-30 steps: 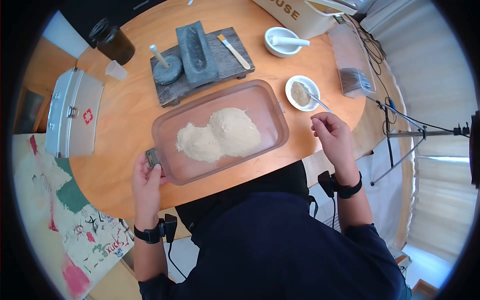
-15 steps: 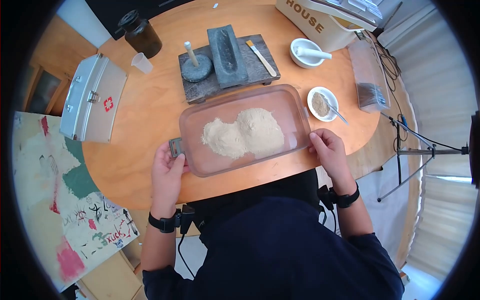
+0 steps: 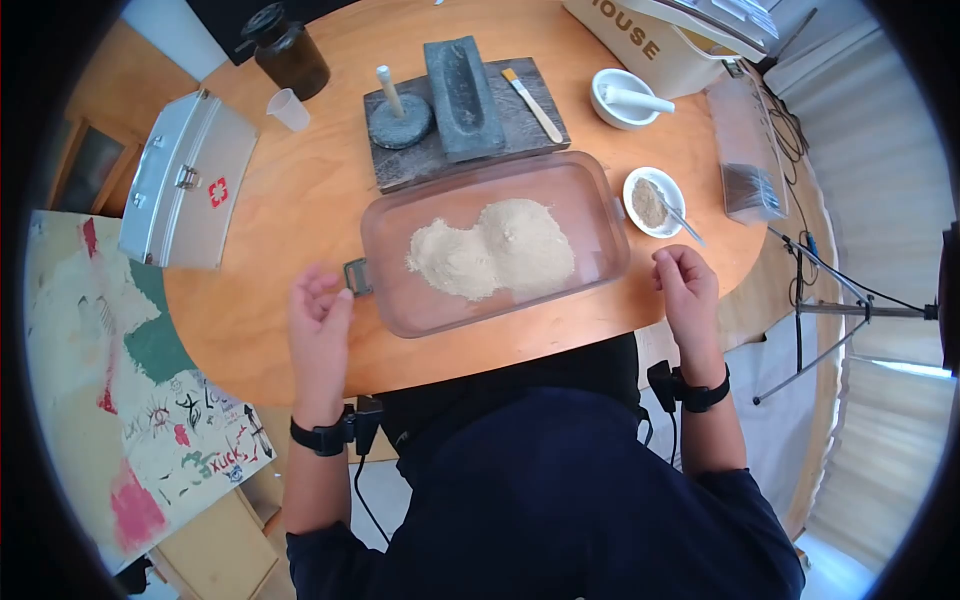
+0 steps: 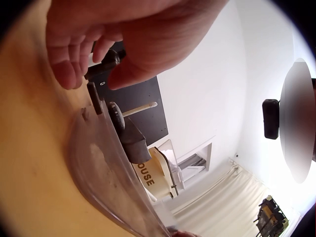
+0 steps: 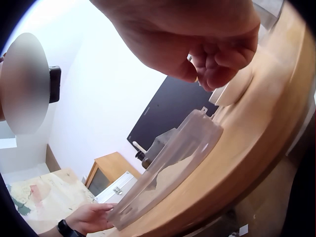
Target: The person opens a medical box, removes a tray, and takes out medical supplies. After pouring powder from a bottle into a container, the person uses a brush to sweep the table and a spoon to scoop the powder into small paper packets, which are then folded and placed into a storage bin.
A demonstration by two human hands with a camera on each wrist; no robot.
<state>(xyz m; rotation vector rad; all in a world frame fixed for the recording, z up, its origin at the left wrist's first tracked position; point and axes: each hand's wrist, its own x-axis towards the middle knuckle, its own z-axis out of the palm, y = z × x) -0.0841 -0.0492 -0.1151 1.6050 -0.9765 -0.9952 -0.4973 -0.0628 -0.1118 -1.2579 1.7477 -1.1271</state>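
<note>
A translucent tray (image 3: 400,318) holds two joined mounds of pale powder (image 3: 535,245) and has a grey-green clip (image 3: 357,277) on its left end. My left hand (image 3: 320,325) hovers just left of that clip, fingers spread and loosely bent. The left wrist view shows a gap between this hand (image 4: 133,44) and the tray (image 4: 106,163). Beyond the tray's right end, my right hand (image 3: 688,300) is loosely curled, its thumb near the forefinger, holding nothing. The right wrist view has the hand (image 5: 197,39) above and apart from the tray (image 5: 163,177).
Behind the tray, a dark board (image 3: 400,178) bears a stone trough (image 3: 465,100), a stone disc (image 3: 400,125) and a brush (image 3: 535,108). To the right are a powder bowl (image 3: 680,190) with a spoon and a mortar (image 3: 620,115); at left, a metal case (image 3: 190,185), a cup (image 3: 288,110) and a jar (image 3: 292,60).
Both hands touched the tray's ends half a second ago and are now off it, each drawn outward. The tray sits nearer the dark board. The head view has shifted slightly.
</note>
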